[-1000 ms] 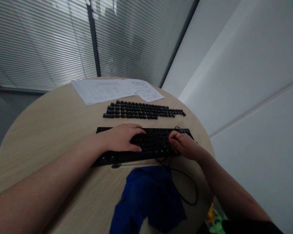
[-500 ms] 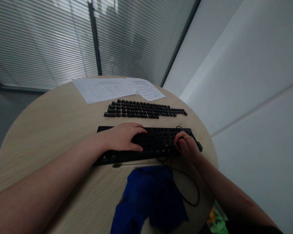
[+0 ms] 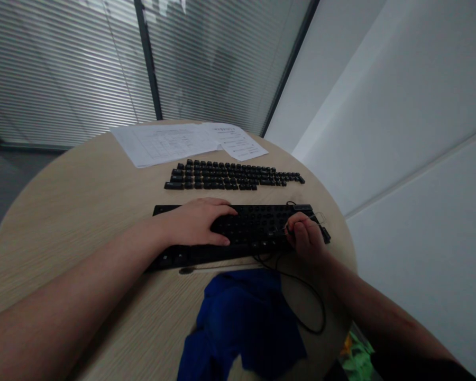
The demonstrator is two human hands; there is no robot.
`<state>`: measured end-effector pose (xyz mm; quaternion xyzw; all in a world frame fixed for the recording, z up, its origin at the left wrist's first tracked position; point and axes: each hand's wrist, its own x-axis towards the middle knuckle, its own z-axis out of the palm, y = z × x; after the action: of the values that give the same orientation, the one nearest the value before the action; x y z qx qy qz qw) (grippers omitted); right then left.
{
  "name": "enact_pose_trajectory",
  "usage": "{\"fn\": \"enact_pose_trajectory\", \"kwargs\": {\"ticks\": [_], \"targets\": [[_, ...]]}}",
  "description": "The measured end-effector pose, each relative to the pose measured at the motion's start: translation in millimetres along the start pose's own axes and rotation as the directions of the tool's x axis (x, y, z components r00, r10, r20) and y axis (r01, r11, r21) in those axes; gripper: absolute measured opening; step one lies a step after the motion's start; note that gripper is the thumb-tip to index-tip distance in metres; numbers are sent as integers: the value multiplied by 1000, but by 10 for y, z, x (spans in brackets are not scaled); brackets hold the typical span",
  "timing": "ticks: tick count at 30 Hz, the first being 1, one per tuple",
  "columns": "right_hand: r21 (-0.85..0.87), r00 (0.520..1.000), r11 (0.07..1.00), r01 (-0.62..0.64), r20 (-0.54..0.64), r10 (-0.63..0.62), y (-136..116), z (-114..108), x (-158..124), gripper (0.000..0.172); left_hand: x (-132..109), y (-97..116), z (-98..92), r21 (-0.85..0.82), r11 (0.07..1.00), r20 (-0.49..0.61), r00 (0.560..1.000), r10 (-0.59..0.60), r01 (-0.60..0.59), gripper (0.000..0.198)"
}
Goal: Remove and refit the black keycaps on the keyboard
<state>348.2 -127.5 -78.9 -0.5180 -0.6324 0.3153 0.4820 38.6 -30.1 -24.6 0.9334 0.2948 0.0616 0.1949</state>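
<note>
A black keyboard with its keycaps taken off lies across the round table. My left hand rests flat on the keyboard's left half, fingers stretched out and holding nothing. At the keyboard's right end, my right hand is closed in a pinch on a small black wire tool, whose tip touches the keyboard. Beyond the keyboard, several loose black keycaps are laid out in rows on the table.
Two printed paper sheets lie at the table's far edge. A blue cloth lies near me. The keyboard's black cable loops beside the cloth. A white wall stands close on the right, window blinds behind.
My right hand has shifted right to the keyboard's end, and the tool's black handle now sticks out past it. My left hand has stayed in place.
</note>
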Motion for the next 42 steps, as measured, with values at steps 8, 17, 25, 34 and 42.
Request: {"fn": "enact_pose_trajectory", "kwargs": {"ticks": [8,17,25,34,42], "targets": [[8,999,999,-36,-33,36,-28,20,18,37,4,-6,8,0,1000,4,1000,6,-6,70],[70,998,997,-7,-69,12,-30,51,28,37,11,1,1,9,1000,16,1000,-3,3,69],[63,996,998,-29,-82,34,-96,62,52,39,3,5,-1,7,1000,19,1000,-9,9,70],[33,998,999,-11,-60,13,-68,53,37,39,8,-7,3,14,1000,20,1000,-9,9,71],[-282,990,956,87,132,-51,-235,-69,54,27,5,11,-7,26,1000,16,1000,-13,13,70]]}}
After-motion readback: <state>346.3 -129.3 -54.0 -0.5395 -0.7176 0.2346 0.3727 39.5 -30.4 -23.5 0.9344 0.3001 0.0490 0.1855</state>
